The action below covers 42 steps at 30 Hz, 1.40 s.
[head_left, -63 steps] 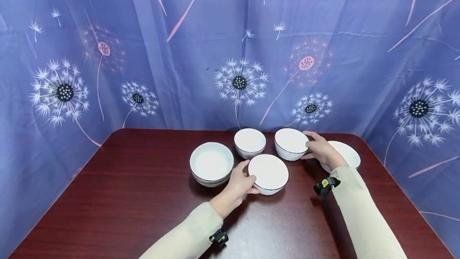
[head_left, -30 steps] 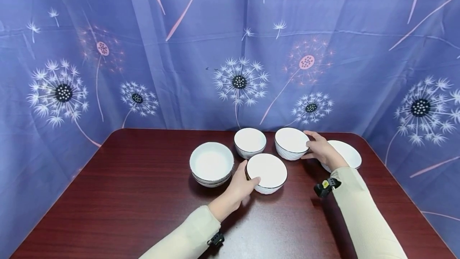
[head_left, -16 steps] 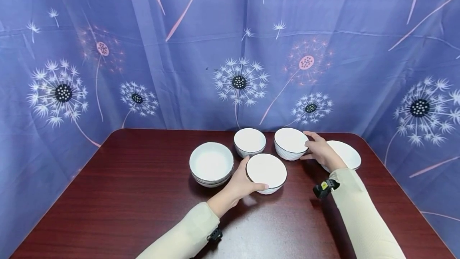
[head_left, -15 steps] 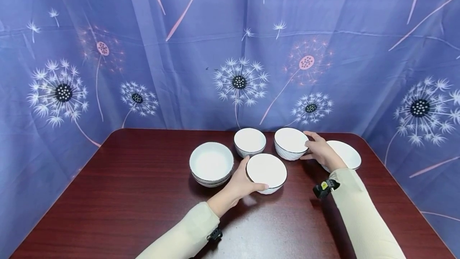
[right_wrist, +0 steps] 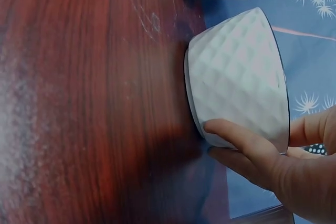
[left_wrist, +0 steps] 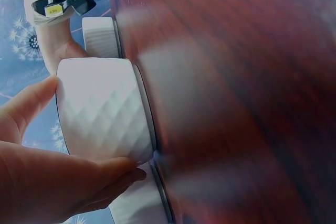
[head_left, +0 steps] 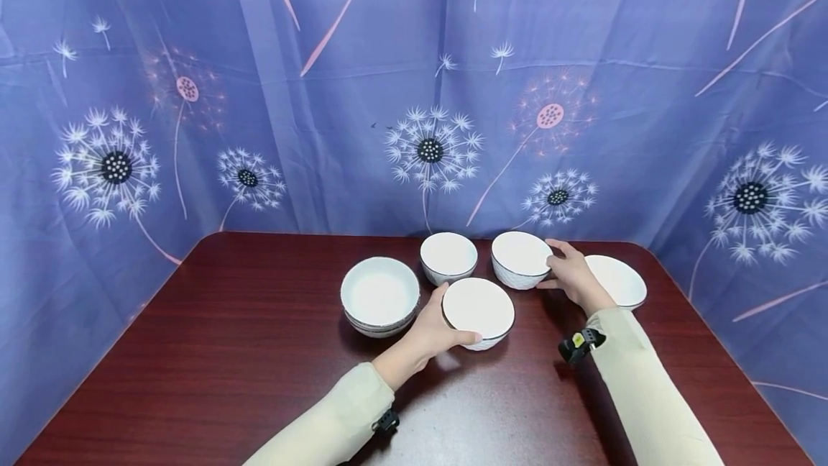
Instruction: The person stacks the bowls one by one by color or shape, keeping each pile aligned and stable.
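In the head view, a white bowl with a dark rim [head_left: 479, 308] stands at the middle of the table. My left hand [head_left: 430, 326] holds it from the left, thumb on the near side and fingers round the far side. The left wrist view shows this bowl's diamond-textured wall [left_wrist: 105, 108] between thumb and fingers. Farther back, a second textured white bowl [head_left: 520, 257] is held at its right side by my right hand [head_left: 572, 272]. In the right wrist view that bowl [right_wrist: 236, 77] sits base down on the table, with fingers at its wall and rim.
A stack of white bowls [head_left: 380, 295] stands left of my left hand. A smaller white bowl [head_left: 449, 256] is at the back, between the stack and the right-hand bowl. Another shallow white bowl [head_left: 617, 280] lies right, partly behind my right wrist. A blue patterned curtain [head_left: 349, 128] borders the table [head_left: 226, 351].
My left thumb has slid rightward along the near side of the front bowl, and that bowl has shifted slightly left. My right hand keeps its place on the back bowl.
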### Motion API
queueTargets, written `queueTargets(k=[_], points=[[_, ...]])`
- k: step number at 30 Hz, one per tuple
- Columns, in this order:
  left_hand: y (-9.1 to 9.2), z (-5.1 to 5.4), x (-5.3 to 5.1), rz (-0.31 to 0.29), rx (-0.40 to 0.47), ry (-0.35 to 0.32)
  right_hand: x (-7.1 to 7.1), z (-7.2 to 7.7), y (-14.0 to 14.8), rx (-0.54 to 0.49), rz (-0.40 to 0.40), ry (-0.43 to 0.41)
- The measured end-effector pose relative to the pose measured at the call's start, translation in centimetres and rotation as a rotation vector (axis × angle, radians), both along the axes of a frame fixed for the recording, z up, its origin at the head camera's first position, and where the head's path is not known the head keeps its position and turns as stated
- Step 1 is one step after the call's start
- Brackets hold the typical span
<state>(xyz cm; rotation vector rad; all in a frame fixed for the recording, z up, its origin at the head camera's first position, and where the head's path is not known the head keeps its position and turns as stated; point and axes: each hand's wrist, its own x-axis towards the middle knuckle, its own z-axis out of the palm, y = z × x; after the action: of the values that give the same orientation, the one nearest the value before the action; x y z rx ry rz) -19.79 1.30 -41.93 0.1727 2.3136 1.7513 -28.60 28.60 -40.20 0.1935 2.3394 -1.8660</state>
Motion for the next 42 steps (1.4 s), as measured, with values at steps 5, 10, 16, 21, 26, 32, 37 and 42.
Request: queueTargets(k=[5,10,16,21,26,32,37,42], points=[[-0.2,0.0,0.1,-0.004,0.003,-0.004,0.2,0.0,-0.4,0.001,-0.006,0.055],[-0.3,0.0,0.3,-0.010,0.023,-0.008,0.4,0.3,-0.6,-0.004,-0.019,0.092],[-0.3,-0.1,0.3,-0.010,0.023,-0.001,0.9,0.7,-0.5,-0.012,-0.050,0.112],[-0.3,-0.1,0.2,-0.014,0.018,0.005,1.3,1.4,-0.5,-0.033,-0.070,0.110],[-0.2,0.0,0.2,-0.019,0.017,-0.003,1.7,2.1,-0.5,-0.041,-0.073,0.101],[-0.1,0.1,0.2,-0.021,0.012,-0.011,2.3,2.7,-0.5,-0.050,-0.068,0.107],[-0.1,0.1,0.2,-0.021,0.005,-0.013,2.7,3.2,-0.6,-0.054,-0.054,0.113],[-0.1,0.1,0.1,-0.023,0.005,-0.008,3.2,3.8,-0.8,-0.075,-0.020,0.124]])
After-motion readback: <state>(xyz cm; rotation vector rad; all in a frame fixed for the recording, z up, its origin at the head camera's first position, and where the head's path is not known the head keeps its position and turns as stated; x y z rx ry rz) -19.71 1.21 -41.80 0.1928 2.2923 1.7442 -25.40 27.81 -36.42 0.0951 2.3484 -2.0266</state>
